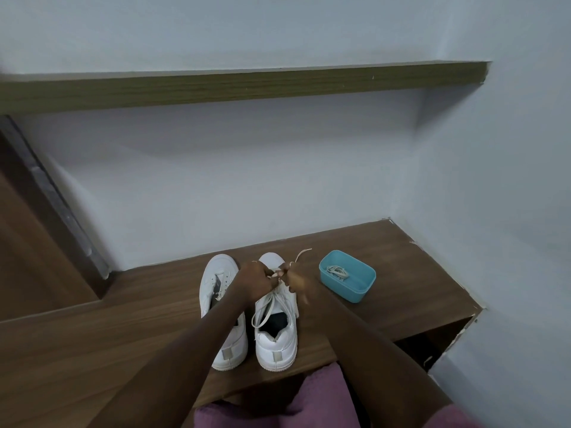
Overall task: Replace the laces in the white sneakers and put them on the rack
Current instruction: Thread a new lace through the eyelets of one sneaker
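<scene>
White sneakers (275,341) stand side by side on the worktop (123,335), toes to the wall, a blue tub (364,291) near them holding a coiled lace (338,271). My left hand (255,281) and right hand (295,281) both pinch the right shoe's lace (304,251) in curled fingers near the toe; I judge lacing is underway, next pulling it evenly through

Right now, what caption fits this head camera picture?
Left hand and right hand pinch the lace of one white sneaker on a wooden bench, blue tub beside.
</scene>
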Tool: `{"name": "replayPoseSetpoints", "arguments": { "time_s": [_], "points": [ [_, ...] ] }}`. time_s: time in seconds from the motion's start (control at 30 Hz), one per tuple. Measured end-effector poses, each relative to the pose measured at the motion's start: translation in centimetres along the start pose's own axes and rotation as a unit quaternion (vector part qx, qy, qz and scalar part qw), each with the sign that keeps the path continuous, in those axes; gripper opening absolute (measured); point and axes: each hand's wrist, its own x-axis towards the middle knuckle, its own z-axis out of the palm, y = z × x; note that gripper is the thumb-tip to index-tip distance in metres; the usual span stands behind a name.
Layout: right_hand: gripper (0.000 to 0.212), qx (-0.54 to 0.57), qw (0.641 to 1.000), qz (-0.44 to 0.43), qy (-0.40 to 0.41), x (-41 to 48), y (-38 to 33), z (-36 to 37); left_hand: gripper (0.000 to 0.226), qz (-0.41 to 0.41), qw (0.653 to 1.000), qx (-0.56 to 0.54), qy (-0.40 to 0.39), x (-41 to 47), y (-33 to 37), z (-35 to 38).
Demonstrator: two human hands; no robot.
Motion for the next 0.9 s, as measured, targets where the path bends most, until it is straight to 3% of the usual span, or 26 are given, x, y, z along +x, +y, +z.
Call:
{"name": "replayPoseSetpoints", "arguments": {
  "time_s": [0.13, 0.33, 0.4, 0.5, 0.63, 0.9],
  "points": [
    [0.033, 0.148, 0.988, 0.029, -0.026, 0.0, 0.0, 0.1, 0.018, 0.013, 0.998, -0.055, 0.008, 0.1, -0.4, -0.1],
    [0.032, 0.197, 0.980, -0.015, -0.029, -0.7, 0.0, 0.1, 0.033, -0.046, 0.965, -0.256, 0.043, -0.7, -0.4, -1.5],
    [0.033, 0.170, 0.984, -0.023, -0.041, -0.8, -0.3, 0.1, 0.031, -0.063, 0.950, -0.304, 0.040, -0.9, -0.2, -2.0],
    [0.015, 0.104, 0.994, -0.028, -0.033, -1.2, -0.8, -0.1, 0.024, -0.074, 0.956, -0.279, 0.050, -1.1, 0.1, -2.7],
    [0.020, 0.082, 0.994, -0.066, 0.041, -1.8, 0.6, -0.7, 0.020, -0.082, 0.970, -0.212, 0.082, -1.2, -0.7, -3.6],
    [0.024, -0.109, 0.987, -0.090, 0.074, -2.9, 2.2, -1.7, 0.018, -0.154, 0.970, -0.161, 0.096, -1.4, -3.3, -4.4]
  ]
}}
